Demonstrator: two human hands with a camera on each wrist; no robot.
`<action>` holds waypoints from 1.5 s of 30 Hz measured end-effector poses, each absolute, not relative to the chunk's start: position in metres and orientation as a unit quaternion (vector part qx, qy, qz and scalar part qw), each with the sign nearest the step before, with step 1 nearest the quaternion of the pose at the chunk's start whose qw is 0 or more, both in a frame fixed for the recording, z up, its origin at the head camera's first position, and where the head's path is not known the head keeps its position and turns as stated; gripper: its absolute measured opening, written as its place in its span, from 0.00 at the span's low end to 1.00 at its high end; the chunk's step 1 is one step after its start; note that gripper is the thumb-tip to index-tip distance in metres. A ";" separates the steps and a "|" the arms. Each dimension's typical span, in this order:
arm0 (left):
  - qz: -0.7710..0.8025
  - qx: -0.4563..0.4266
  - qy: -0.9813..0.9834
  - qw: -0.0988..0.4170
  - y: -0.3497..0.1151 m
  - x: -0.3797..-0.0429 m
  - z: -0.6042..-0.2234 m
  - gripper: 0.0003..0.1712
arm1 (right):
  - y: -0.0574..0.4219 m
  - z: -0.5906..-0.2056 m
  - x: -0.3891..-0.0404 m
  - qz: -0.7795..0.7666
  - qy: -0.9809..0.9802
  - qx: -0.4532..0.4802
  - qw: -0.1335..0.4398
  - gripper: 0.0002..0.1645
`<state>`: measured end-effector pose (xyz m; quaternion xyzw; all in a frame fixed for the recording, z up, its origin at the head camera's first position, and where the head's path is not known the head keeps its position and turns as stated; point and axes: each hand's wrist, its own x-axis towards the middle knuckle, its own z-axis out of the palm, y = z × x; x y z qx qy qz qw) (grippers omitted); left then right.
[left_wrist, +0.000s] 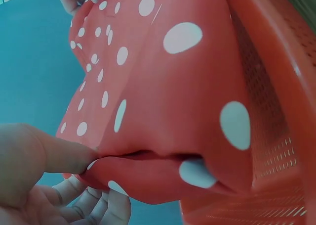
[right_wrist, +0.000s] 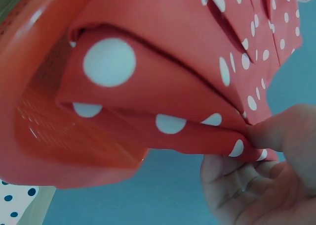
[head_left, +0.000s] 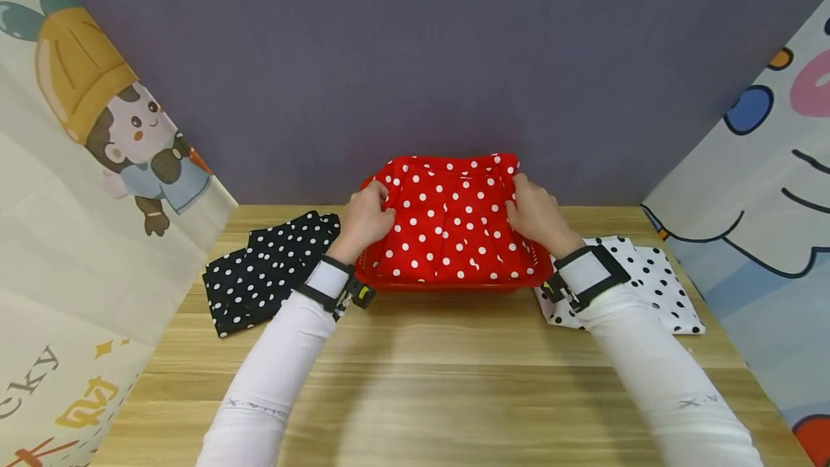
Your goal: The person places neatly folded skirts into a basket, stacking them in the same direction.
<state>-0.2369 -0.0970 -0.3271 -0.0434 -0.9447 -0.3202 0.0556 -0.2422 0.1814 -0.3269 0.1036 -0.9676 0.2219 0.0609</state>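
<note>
A folded red cloth with white polka dots (head_left: 447, 222) lies over and inside a red plastic basket (head_left: 454, 285), its far part raised above the rim. My left hand (head_left: 368, 216) pinches the cloth's left edge. In the left wrist view the thumb lies on top of the folded red fabric (left_wrist: 163, 111) and the fingers are underneath. My right hand (head_left: 540, 213) pinches the opposite edge. The right wrist view shows its thumb and fingers (right_wrist: 232, 185) gripping the layered fold beyond the basket's side.
A folded black cloth with white dots (head_left: 272, 272) lies on the wooden table (head_left: 441, 380) left of the basket. To the right, partly under my forearm, is a folded white cloth with black dots (head_left: 655, 287). A grey panel (head_left: 441, 78) stands behind the basket.
</note>
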 end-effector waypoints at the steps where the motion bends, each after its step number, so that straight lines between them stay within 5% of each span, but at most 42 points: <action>1: -0.317 -0.040 -0.946 0.051 -0.096 -0.239 -0.327 0.13 | 0.181 -0.327 -0.245 0.219 -0.969 0.099 0.059 0.24; 29: -0.256 0.022 -0.964 -0.064 -0.078 -0.290 -0.345 0.07 | 0.171 -0.342 -0.287 0.187 -0.975 0.007 -0.121 0.37; 45: -0.236 0.033 -0.960 -0.150 -0.073 -0.302 -0.359 0.13 | 0.170 -0.361 -0.300 0.178 -0.968 0.022 -0.175 0.33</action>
